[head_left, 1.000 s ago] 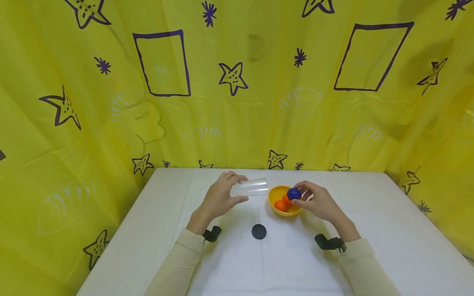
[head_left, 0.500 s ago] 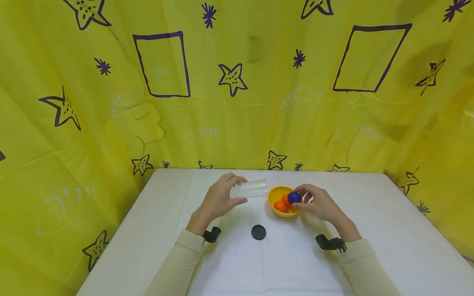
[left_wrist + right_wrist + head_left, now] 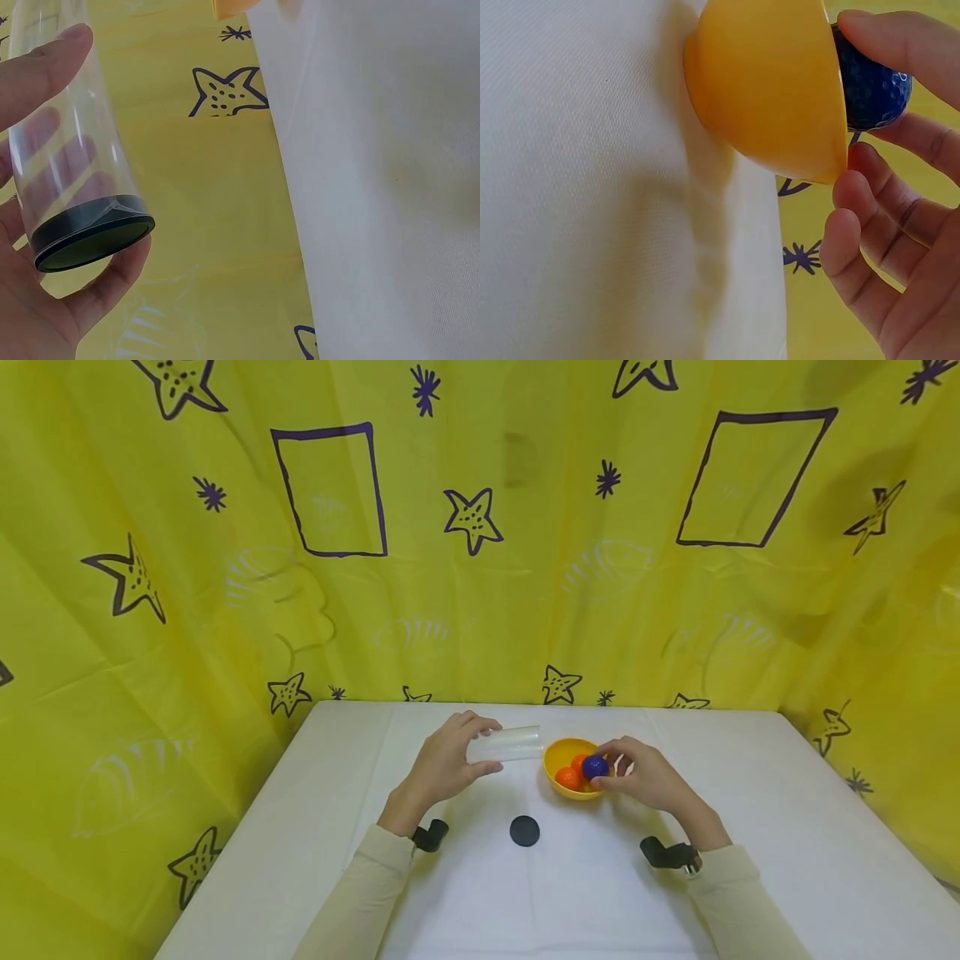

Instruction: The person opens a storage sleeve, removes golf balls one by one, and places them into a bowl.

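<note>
My left hand [image 3: 444, 758] grips a clear plastic tube [image 3: 513, 743], held sideways with its far end beside the bowl. In the left wrist view, a black cap [image 3: 97, 232] closes the tube's near end, and nothing shows inside. My right hand [image 3: 647, 774] pinches a dark blue golf ball [image 3: 596, 767] between thumb and fingers, low in the yellow bowl [image 3: 557, 756]. Orange balls [image 3: 567, 777] lie in the bowl beside it. From the right wrist, the blue ball [image 3: 877, 86] sits partly below the bowl's rim, and other fingertips [image 3: 853, 191] are right at the rim.
A loose black round cap [image 3: 524, 831] lies on the white-covered table [image 3: 465, 893], in front of the bowl and between the forearms. Behind the table's back edge hangs a yellow curtain [image 3: 420, 602] with printed stars.
My right hand has lowered the blue golf ball a little, deeper into the bowl among the orange balls. The left hand and the tube have stayed nearly still.
</note>
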`<control>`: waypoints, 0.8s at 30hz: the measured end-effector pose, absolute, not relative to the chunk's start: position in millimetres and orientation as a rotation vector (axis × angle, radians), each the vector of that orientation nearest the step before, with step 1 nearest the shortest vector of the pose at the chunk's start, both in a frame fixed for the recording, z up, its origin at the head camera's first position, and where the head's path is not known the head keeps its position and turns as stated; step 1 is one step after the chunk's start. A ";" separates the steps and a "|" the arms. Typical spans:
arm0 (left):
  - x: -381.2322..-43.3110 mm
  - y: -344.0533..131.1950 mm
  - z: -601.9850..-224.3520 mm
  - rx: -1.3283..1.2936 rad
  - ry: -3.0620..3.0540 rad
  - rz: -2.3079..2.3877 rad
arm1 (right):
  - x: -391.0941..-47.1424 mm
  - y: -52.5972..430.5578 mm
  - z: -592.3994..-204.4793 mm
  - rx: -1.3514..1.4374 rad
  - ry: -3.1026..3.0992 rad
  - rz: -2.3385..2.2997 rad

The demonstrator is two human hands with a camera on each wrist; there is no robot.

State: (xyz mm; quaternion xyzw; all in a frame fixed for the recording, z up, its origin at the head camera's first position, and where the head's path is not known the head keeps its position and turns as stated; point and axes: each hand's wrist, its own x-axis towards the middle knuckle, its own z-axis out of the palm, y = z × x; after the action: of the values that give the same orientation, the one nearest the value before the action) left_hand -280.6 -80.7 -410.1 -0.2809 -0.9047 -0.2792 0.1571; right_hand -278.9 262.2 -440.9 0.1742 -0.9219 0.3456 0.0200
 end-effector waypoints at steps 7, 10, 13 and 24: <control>-279.9 -80.9 -409.7 -0.821 -2.583 -0.798 | -278.1 261.4 -441.6 0.528 -2.878 1.070; -280.2 -81.0 -410.3 -0.823 -2.582 -0.795 | -278.4 260.9 -442.4 0.511 -2.891 1.070; -280.7 -80.8 -410.6 -0.829 -2.580 -0.802 | -278.7 260.9 -443.2 0.500 -2.900 1.069; -281.7 -79.8 -411.7 -0.821 -2.606 -0.820 | -279.2 262.4 -441.6 0.527 -2.840 1.093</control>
State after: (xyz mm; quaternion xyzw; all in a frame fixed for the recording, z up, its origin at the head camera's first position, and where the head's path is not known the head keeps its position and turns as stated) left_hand -281.7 -79.8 -411.7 -0.2850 -0.9040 -0.2844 0.1442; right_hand -279.2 262.4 -441.6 0.1706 -0.9192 0.3539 0.0268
